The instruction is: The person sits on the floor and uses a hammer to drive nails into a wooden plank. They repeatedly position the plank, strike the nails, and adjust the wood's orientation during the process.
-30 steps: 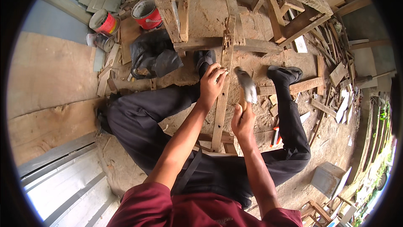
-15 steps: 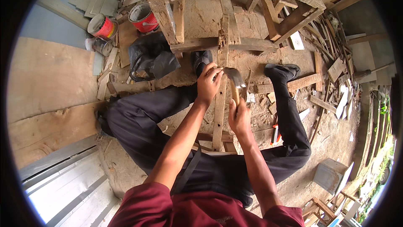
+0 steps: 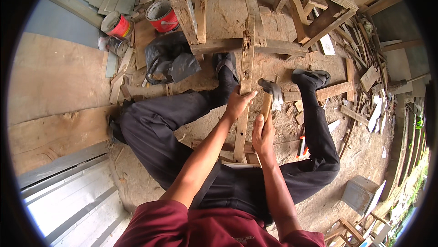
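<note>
A long, narrow wooden strip (image 3: 247,71) runs from between my legs toward a wooden frame (image 3: 228,46). Its far end, rough and split, overlaps the frame's near crossbar. My left hand (image 3: 239,104) grips the strip near its middle, thumb lying across the top and the other fingers mostly hidden. Just to the right, my right hand (image 3: 263,136) is closed round the wooden handle of a claw hammer (image 3: 267,104). The hammer's dark metal head points away from me, apart from the strip. Small dark holes show along the strip.
Two red paint cans (image 3: 162,17) and a black plastic bag (image 3: 169,60) stand at the far left. Orange-handled pliers (image 3: 302,147) lie by my right leg. Wood scraps (image 3: 360,71) pile up on the right. A plywood sheet (image 3: 57,78) leans at the left.
My left hand has come nearer and lower, from raised fingertips by the hammer head to a grip on the strip. The hammer has shifted right, away from the strip.
</note>
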The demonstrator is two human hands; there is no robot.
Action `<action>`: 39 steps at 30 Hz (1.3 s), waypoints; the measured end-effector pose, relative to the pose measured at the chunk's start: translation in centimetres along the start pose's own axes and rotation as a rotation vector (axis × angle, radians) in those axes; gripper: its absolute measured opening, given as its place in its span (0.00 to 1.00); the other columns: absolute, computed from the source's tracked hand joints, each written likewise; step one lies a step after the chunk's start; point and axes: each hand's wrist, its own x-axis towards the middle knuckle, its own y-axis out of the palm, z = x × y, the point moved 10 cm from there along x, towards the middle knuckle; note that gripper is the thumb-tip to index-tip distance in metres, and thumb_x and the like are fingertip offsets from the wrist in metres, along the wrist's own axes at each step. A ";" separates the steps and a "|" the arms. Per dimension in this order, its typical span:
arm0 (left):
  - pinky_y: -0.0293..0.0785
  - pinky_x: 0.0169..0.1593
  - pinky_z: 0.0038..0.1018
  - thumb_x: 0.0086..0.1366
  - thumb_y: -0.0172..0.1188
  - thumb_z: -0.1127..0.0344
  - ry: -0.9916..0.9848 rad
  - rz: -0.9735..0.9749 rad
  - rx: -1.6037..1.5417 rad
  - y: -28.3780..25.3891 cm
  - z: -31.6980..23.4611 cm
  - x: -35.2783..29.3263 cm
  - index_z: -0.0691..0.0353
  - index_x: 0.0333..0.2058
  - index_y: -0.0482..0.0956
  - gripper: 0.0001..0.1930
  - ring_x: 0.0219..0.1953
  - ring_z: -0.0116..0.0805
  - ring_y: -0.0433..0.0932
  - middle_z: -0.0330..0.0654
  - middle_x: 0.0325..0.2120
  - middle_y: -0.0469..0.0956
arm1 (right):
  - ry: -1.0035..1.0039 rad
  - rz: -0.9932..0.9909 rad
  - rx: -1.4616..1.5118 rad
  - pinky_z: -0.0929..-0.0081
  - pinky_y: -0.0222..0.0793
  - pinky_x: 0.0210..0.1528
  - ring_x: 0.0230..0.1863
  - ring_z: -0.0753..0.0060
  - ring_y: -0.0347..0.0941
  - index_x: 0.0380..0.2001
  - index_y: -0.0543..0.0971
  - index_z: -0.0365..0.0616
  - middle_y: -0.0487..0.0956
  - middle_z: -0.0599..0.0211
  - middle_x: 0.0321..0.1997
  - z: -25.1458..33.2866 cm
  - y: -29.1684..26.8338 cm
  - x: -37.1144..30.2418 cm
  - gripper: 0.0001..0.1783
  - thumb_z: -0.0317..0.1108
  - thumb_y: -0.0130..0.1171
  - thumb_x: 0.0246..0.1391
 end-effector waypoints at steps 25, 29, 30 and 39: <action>0.74 0.28 0.30 0.55 0.65 0.61 0.007 -0.150 0.266 -1.4 -0.3 -0.1 0.66 0.31 0.82 0.13 0.22 0.30 0.80 0.42 0.20 0.81 | -0.195 0.088 -0.152 0.49 0.70 0.25 0.26 0.32 0.77 0.46 0.70 0.34 0.76 0.39 0.23 4.4 -0.3 2.6 0.14 0.34 0.50 0.66; 0.75 0.29 0.30 0.54 0.66 0.57 0.057 -0.143 0.271 -0.5 -2.1 -1.0 0.66 0.30 0.82 0.15 0.22 0.31 0.80 0.42 0.20 0.81 | -0.225 0.051 -0.218 0.60 0.66 0.17 0.16 0.55 0.76 0.46 0.70 0.29 0.74 0.52 0.16 1.8 -0.3 2.8 0.18 0.38 0.49 0.67; 0.75 0.29 0.30 0.54 0.67 0.57 0.114 -0.139 0.270 -0.4 -3.0 -1.2 0.66 0.30 0.82 0.16 0.22 0.31 0.80 0.43 0.20 0.82 | 0.038 0.253 -0.380 0.59 0.64 0.17 0.16 0.52 0.76 0.42 0.71 0.30 0.74 0.51 0.16 -1.1 1.2 3.8 0.15 0.36 0.50 0.67; 0.73 0.28 0.29 0.55 0.68 0.60 0.058 -0.138 0.193 -1.2 0.1 -0.6 0.69 0.31 0.79 0.15 0.22 0.30 0.79 0.42 0.20 0.80 | -0.113 0.051 -0.233 0.63 0.63 0.17 0.15 0.53 0.74 0.36 0.69 0.35 0.73 0.55 0.14 2.4 -2.6 0.9 0.14 0.38 0.48 0.69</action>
